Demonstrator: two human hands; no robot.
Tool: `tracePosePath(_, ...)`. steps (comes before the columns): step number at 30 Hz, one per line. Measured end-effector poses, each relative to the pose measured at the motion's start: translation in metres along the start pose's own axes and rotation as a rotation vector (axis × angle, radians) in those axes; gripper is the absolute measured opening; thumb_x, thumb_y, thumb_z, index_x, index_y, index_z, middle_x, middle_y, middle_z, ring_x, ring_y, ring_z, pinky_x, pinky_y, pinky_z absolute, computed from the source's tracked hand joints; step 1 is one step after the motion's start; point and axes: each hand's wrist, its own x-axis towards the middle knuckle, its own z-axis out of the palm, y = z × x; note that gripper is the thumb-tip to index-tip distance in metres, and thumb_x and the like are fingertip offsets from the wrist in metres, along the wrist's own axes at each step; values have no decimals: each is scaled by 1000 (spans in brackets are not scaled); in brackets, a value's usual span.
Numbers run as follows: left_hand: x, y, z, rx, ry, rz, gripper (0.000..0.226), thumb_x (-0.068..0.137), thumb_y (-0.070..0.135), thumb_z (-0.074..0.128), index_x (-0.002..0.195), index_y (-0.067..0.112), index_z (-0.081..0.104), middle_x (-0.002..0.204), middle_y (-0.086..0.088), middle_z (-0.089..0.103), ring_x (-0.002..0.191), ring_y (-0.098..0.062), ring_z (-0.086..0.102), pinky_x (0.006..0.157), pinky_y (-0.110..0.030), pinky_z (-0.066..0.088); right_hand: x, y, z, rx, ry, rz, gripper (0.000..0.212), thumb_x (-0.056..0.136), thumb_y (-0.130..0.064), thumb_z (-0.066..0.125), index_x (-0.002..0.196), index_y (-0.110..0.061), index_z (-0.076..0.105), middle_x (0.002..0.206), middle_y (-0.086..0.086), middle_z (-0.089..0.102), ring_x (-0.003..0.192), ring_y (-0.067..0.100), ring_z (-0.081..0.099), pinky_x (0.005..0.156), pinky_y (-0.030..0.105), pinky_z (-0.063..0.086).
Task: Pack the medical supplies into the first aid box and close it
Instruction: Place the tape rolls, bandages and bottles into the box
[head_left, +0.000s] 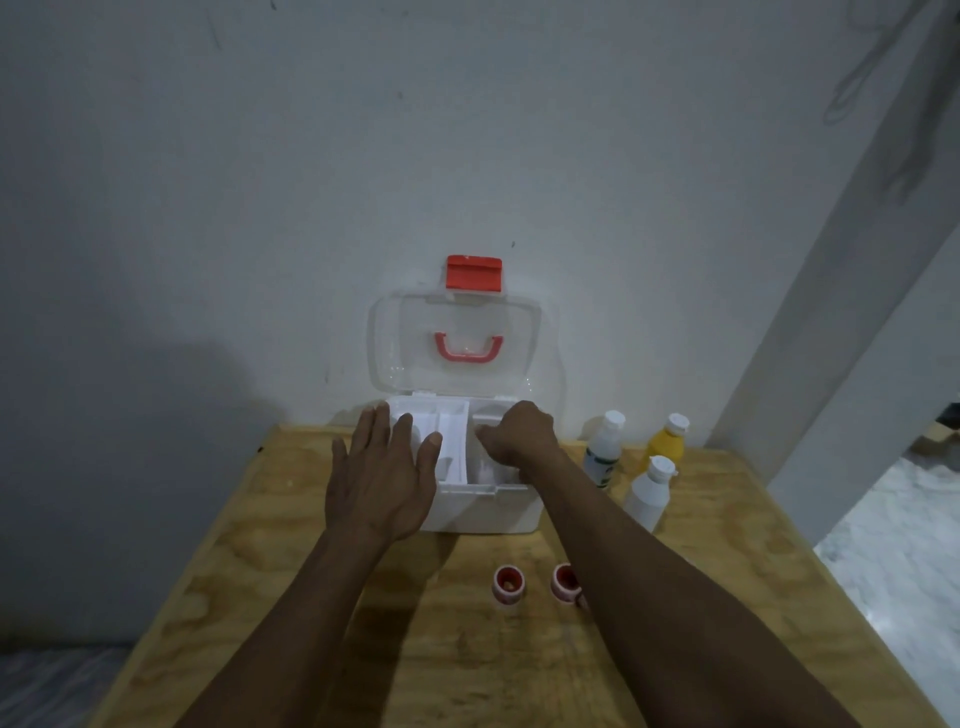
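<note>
Two red-cored tape rolls (509, 585) lie nearest, beyond them the open first aid box (483, 512), left hand (382, 478) flat, fingers spread, right hand (519, 434) curled inside, contents unclear; light, rigid bottles (605, 449) right, probably best gripped mid-body.

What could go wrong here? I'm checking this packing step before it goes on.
The right hand reaches into the white first aid box; its forearm passes close over two small red-and-white tape rolls and could knock them. Three upright plastic bottles beside the box could topple. The clear lid leans open and may drop.
</note>
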Motion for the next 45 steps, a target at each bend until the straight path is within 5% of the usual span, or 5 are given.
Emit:
tracePosePath(11, -1, 1, -1, -10, -2, -6, 66, 96, 56, 12, 150, 20, 29, 163, -7, 15, 151, -26, 7, 119, -54, 12, -12, -10, -8, 170, -139, 74, 52, 102, -36, 34, 137, 2, 47, 135, 21, 56, 120, 34, 57, 103, 42, 48)
tracePosePath(18, -1, 1, -1, -1, -7, -7, 66, 96, 56, 11, 150, 21, 28, 163, -7, 14, 151, -26, 7, 120, -54, 13, -20, -24, 1, 251, -272, 130, 47, 104, -38, 34, 137, -7, 44, 132, 18, 57, 104, 33, 61, 79, 35, 55)
tracePosePath(25, 0, 2, -1, -10, -17, -17, 65, 97, 55, 10, 151, 22, 26, 163, -7, 12, 151, -24, 4, 120, -53, 11, -21, -34, 9, 299, -281, 101, 43, 105, -37, 30, 128, -7, 49, 125, 17, 61, 108, 33, 62, 96, 42, 53)
tracePosePath(39, 1, 2, 0, 10, -25, -16, 65, 97, 55, 10, 151, 23, 24, 164, -6, 11, 151, -25, 4, 120, -53, 11, -16, -35, 18, 334, -280, 106, 43, 103, -38, 32, 123, -6, 53, 117, 18, 65, 100, 32, 65, 92, 42, 56)
tracePosePath(45, 0, 1, -3, 29, -40, -18, 70, 94, 61, 5, 152, 24, 22, 164, -6, 10, 151, -26, 3, 119, -58, 8, -21, -22, -3, 359, -213, 42, 54, 100, -44, 37, 134, -2, 45, 120, 17, 57, 75, 26, 62, 87, 46, 58)
